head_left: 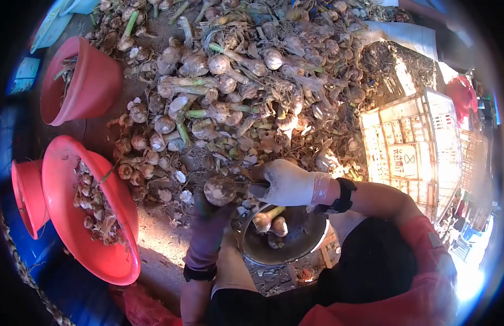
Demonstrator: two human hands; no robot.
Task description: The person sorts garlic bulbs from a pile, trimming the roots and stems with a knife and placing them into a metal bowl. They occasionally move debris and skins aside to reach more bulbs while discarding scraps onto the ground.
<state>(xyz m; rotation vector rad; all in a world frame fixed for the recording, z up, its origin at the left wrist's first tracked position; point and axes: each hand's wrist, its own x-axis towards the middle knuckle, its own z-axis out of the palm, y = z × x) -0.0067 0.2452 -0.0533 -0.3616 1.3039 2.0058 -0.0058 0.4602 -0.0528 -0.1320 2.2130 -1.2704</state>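
My left hand (213, 214), dark and in shadow, is closed around a round, brownish garlic-like bulb (219, 191). My right hand (289, 183), in a white glove, is closed just to the right of that bulb. What its fingers hold is hidden; a thin dark shape shows near the fingertips. Below my right hand sits a dark round basin (298, 239) with a metal-coloured rim. Inside it lie a few bulbs (269, 220), one with a pale green stem. Ahead of both hands spreads a large heap of bulbs (219, 111) with dry leaves, roots and cut stems.
At left stand a wide red basin (121, 266) containing small bulbs and scraps, a smaller red bucket (30, 198) and a pinkish-red tub (97, 81). A white plastic crate (407, 155) stands at right. Someone's pale sleeve or trouser leg (407, 38) shows at upper right.
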